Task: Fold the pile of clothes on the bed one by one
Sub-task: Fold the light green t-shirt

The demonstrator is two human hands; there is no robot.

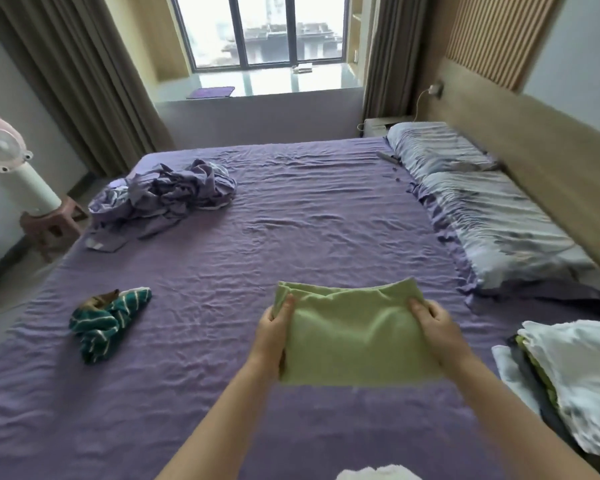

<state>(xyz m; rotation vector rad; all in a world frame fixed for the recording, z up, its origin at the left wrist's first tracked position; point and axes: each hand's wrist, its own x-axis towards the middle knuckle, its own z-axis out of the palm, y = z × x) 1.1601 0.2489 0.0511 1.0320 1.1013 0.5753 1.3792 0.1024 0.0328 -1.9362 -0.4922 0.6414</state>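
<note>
A folded light green cloth (350, 337) hangs just above the purple bed sheet (291, 220) in front of me. My left hand (274, 330) grips its left edge, thumb on top. On the cloth's right side, my right hand (433, 327) pinches the upper edge. A crumpled green garment with white stripes (108, 322) lies on the sheet to the left. Far left at the back sits a rumpled heap of purple fabric (174, 195). A stack of white, green and dark clothes (575, 375) rests at the right edge.
Two patterned pillows (492, 209) line the headboard on the right. A white and pink fan (11, 168) stands on a small stool beside the bed's left side. A window with curtains is beyond the bed. Something white (378, 474) shows at the bottom edge.
</note>
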